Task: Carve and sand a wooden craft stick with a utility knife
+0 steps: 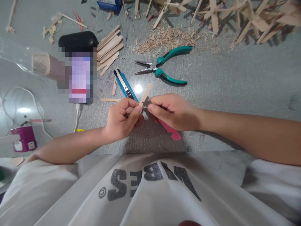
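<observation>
**Two hands working a wooden stick with a pink knife**

Well to the left of the hands, a purple plug block (23,139) sits on the grey work surface (235,78) with a white cable (35,103) looping beyond it. Nearer, up and left of the left hand, a phone (80,78) stands propped, its screen blurred, with a loose stack of flat wooden sticks (109,48) beside it. A blue utility knife (124,84) lies just beyond the left hand.

The left hand (122,119) is closed, pinching the lower end of a flat wooden stick (146,92), which angles up and away between both hands. The right hand (172,111) is closed around a pink-handled knife (170,129), its dark tip touching the stick (the contact point is slightly blurred).

Beyond the right hand lie teal-handled pliers (162,64), jaws parted, then a heap of wood shavings (166,39), and farther right, glued stick constructions (246,18).
</observation>
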A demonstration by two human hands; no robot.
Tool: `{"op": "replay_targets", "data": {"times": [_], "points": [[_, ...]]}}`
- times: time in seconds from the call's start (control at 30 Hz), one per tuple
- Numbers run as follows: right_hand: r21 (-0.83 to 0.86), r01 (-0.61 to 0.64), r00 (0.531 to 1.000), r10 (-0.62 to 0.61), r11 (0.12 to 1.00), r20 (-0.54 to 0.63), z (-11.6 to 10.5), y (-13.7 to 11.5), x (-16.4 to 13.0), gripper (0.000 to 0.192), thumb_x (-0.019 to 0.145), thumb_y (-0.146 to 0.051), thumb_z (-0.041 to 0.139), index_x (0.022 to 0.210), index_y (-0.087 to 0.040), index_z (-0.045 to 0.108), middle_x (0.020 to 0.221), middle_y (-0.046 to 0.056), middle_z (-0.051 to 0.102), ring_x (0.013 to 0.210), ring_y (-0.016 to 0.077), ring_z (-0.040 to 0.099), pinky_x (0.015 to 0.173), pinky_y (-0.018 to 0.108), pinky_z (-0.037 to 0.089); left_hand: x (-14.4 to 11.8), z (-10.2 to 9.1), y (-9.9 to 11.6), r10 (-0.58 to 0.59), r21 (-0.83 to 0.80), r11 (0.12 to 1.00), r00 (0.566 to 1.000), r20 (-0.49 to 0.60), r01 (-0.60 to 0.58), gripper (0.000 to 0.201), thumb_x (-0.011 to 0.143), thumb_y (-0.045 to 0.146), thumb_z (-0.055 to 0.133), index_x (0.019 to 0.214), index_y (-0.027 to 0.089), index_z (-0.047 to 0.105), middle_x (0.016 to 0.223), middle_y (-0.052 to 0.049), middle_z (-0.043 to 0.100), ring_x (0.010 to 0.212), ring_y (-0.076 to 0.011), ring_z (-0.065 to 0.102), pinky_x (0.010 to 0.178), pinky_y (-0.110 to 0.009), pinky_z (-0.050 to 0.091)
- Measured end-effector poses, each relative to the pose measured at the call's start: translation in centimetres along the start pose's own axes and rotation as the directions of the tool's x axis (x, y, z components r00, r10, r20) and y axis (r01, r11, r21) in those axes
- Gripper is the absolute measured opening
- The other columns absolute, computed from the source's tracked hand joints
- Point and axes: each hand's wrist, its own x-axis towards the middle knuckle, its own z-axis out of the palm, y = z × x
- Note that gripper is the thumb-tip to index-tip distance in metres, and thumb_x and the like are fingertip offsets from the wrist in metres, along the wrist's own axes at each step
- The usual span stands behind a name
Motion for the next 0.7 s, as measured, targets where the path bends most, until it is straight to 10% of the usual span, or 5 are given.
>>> {"op": "replay_targets", "data": {"times": [0.3,0.7], "points": [[0.102,-0.194,0.980,0.196,0.976,-0.011,0.0,-2.8,-0.3,0.049,0.116,-0.043,0.066,0.071,-0.025,0.061,0.064,-0.002,0.060,0.060,0.0132,0.048,0.057,0.033,0.035,-0.6,0.5,-0.6,-0.025,0.076,0.997,0.998,-0.054,0.029,0.051,0.119,0.071,0.069,0.096,0.025,0.063,0.068,-0.001,0.083,0.046,-0.0118,0.067,0.046,-0.024,0.051],[0.183,-0.366,0.924,0.379,0.913,-0.044,1.5,-4.3,-1.3,0.051,0.120,-0.025,0.055,0.069,-0.024,0.062,0.058,-0.001,0.064,0.051,0.0128,0.058,0.051,0.029,0.042,-1.3,0.4,-0.9,0.317,0.443,0.854,0.948,-0.031,-0.271,0.018,0.114,0.028,0.075,0.098,0.023,0.070,0.068,0.004,0.079,0.049,-0.0076,0.064,0.052,-0.020,0.041]]}}
